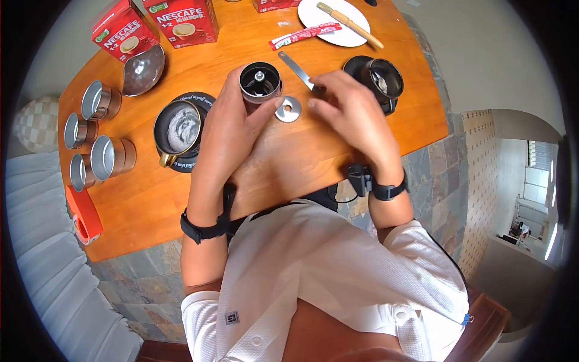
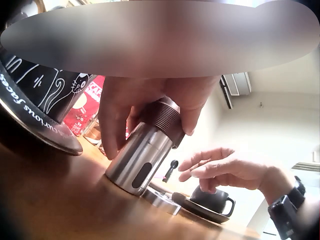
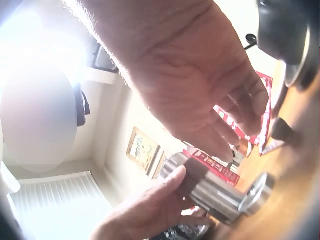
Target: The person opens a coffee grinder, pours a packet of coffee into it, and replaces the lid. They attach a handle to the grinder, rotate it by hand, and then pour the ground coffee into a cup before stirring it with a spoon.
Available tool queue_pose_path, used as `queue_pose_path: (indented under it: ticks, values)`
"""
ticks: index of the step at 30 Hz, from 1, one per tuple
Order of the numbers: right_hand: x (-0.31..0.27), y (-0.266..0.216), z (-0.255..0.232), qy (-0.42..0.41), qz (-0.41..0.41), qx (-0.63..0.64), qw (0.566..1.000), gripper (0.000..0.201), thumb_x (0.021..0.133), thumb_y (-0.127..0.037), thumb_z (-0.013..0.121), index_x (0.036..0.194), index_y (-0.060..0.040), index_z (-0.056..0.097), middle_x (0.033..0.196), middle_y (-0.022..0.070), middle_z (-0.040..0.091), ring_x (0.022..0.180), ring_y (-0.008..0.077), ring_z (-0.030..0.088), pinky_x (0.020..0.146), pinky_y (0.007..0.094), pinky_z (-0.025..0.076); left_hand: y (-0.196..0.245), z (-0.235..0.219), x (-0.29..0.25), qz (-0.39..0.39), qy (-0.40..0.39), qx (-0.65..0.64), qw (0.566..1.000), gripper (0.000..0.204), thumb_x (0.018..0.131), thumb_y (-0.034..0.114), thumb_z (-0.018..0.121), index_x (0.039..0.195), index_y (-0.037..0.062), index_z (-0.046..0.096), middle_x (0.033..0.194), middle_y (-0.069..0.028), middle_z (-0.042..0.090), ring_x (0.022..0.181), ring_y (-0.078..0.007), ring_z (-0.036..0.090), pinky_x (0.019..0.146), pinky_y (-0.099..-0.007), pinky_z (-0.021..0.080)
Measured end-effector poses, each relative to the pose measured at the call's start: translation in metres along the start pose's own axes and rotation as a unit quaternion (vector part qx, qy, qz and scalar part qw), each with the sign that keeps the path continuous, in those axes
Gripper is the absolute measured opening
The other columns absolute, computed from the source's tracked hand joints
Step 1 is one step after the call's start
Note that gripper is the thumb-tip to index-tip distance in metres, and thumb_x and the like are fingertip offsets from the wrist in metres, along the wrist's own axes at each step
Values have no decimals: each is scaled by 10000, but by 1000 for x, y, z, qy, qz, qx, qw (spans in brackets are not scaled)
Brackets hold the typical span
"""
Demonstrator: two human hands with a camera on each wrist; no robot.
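Note:
In the head view my left hand [image 1: 228, 130] grips a steel grinder [image 1: 260, 90] with a dark collar, upright with its open top showing a central shaft. Fingers of the left hand [image 2: 114, 115] curl round that collar in the left wrist view, above the steel body [image 2: 137, 160]. A metal disc with a central hole [image 1: 294, 114] lies beside the grinder's base. My right hand [image 1: 357, 117] hovers over the table, fingers loosely extended and apparently holding nothing. Just beyond its fingertips is a flat metal crank handle [image 1: 294, 66], its dark knob end partly hidden by the hand.
A black cup holding white powder [image 1: 183, 130] stands left on a saucer; another dark cup [image 1: 386, 78] stands right. Several metal cups [image 1: 108, 158], a bowl [image 1: 143, 71], red boxes [image 1: 187, 24], a red stick packet [image 1: 304, 36] and a white plate with a brush [image 1: 325, 33] surround them.

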State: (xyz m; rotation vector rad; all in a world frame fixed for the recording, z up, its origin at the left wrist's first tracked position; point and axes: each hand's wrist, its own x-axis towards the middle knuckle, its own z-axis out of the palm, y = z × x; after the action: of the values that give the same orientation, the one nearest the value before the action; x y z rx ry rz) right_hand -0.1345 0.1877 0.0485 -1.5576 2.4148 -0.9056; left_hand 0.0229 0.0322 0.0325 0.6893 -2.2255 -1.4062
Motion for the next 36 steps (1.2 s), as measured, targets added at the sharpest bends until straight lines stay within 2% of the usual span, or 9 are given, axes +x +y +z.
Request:
queue_pose_path:
  ticks: [6,9,13,15,26,27,32,34,36]
  values:
    - [-8,5,-14,135,52,185,972,227,904,-156,709,1058,11,701,810,56,702,670,79,595,634,246,490,21,-15,-22,81,110,185,973,720,843,227,794,1439,10,455,1231,-226,640,1158,-346,628,920,-391,512]
    - [0,15,-15,209,-24,316,925,162,955,-127,672,1037,5,718,827,17,714,749,61,640,660,217,503,53,-40,-26,85,117,98,985,668,840,208,792,1407,16,495,1217,-207,647,1114,-314,642,899,-383,518]
    - [18,23,3,201,-17,444,873,167,965,-137,665,1044,3,712,820,13,708,766,54,651,647,212,514,104,-49,-25,76,104,109,986,402,866,94,749,1241,8,633,975,-96,705,850,-159,669,753,-297,527]
    - [26,34,14,165,34,373,912,162,969,-138,653,1047,-8,711,828,14,700,708,40,601,634,191,495,119,-40,-29,114,109,102,982,260,879,50,725,1130,-5,687,855,-52,700,751,-109,640,690,-258,509]
    - [25,36,37,154,22,447,881,190,959,-159,666,1019,19,699,744,21,679,653,47,605,579,225,486,154,-7,5,209,-10,171,963,230,863,80,746,735,-35,593,690,-58,568,604,-129,536,573,-274,423]
    - [25,37,40,143,9,459,877,206,950,-166,672,1027,23,697,743,37,690,667,68,622,604,250,502,166,-9,18,116,-29,205,971,220,900,98,719,759,-33,612,707,-37,582,620,-106,542,573,-267,426]
    - [24,38,44,153,-33,396,905,211,930,-182,673,988,20,691,727,126,690,620,162,644,588,301,497,158,-10,118,67,-217,220,949,213,934,243,692,929,31,681,770,9,634,659,-81,576,581,-253,474]
    - [23,38,41,135,-27,399,907,155,954,-112,666,999,36,681,715,-3,634,650,15,532,577,215,458,150,-4,144,45,-237,285,928,220,934,266,695,968,48,687,775,25,624,664,-63,564,568,-236,457]
    - [23,39,43,147,-29,408,900,152,953,-111,667,992,35,681,712,-2,631,648,15,529,574,213,454,144,5,166,27,-252,343,905,235,935,288,698,1007,65,694,781,40,615,670,-46,553,556,-219,440]
